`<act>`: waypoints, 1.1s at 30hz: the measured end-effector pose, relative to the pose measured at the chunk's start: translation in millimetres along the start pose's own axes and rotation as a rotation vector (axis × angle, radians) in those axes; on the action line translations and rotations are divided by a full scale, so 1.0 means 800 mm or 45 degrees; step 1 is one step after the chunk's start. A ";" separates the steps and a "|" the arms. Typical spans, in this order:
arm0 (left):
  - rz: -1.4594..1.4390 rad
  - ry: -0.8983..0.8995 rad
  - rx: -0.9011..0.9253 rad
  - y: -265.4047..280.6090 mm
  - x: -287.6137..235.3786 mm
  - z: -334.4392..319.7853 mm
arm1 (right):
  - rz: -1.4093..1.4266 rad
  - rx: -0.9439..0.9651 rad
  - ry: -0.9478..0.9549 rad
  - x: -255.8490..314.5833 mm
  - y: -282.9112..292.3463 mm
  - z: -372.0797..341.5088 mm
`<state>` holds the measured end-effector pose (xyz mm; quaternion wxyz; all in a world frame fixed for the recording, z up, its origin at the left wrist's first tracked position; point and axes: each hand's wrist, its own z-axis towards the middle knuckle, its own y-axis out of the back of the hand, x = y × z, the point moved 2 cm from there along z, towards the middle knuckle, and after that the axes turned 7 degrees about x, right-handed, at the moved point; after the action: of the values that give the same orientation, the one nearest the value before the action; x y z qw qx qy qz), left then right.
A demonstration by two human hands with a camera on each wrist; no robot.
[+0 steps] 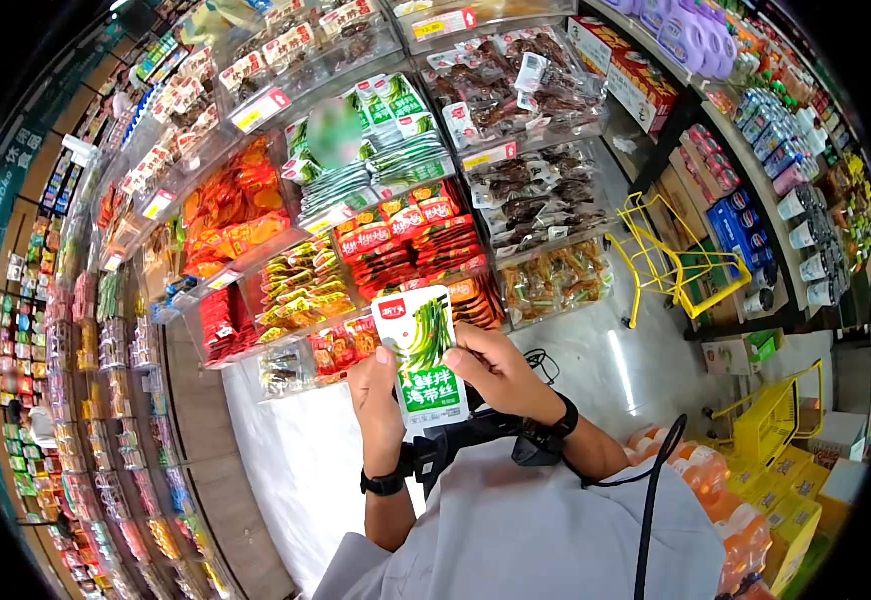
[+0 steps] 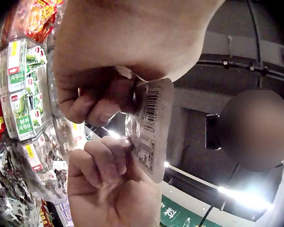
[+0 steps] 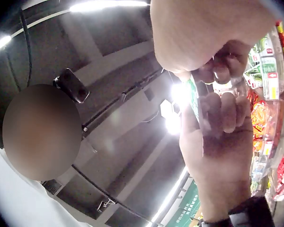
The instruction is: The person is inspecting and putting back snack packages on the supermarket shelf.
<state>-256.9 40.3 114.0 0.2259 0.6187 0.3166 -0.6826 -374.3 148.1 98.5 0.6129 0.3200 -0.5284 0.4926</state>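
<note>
Head view: beyond the hands I see snack bins [image 1: 546,143]; far right, a yellow cart [image 1: 637,300] obstructing the floor; near right, a black cable [image 1: 644,530] that might snag. Centrally, left hand [image 1: 376,390] and right hand [image 1: 501,375] clamp a packet [image 1: 426,340], fingers curled behind; a loosened pinch could drop it.

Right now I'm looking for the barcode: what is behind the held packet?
Its barcode, curled fingers and, farther back, orange shelf packs; what the packet and fingers cover is hidden.
</note>
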 end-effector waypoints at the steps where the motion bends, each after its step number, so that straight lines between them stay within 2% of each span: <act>1: -0.002 0.000 -0.012 0.000 0.000 0.000 | 0.032 0.001 0.003 0.000 -0.001 0.000; 9: 0.002 0.030 -0.017 -0.001 -0.006 -0.003 | 0.053 0.057 -0.029 -0.005 -0.004 0.005; 16: 0.123 0.007 0.040 0.003 -0.003 0.000 | 0.262 -0.032 -0.145 -0.015 -0.004 0.005; 26: 0.121 0.018 0.111 0.000 0.004 0.005 | 0.353 -0.156 -0.170 -0.015 0.004 -0.003; 28: 0.161 0.006 0.120 -0.001 0.002 0.006 | 0.338 -0.294 -0.057 -0.017 0.007 -0.002; 30: 0.140 -0.031 0.007 -0.001 0.001 0.008 | 0.404 -0.406 0.070 -0.017 0.004 0.001; 32: -0.011 -0.020 -0.180 0.009 0.015 0.010 | 0.143 -0.399 0.094 -0.029 0.010 -0.005; 33: -0.037 -0.020 -0.229 0.008 0.018 0.012 | -0.096 -0.303 0.213 -0.016 0.016 -0.004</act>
<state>-261.5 30.4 99.3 0.2730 0.5860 0.3838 -0.6593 -384.6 151.3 84.1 0.7066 0.2223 -0.5177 0.4281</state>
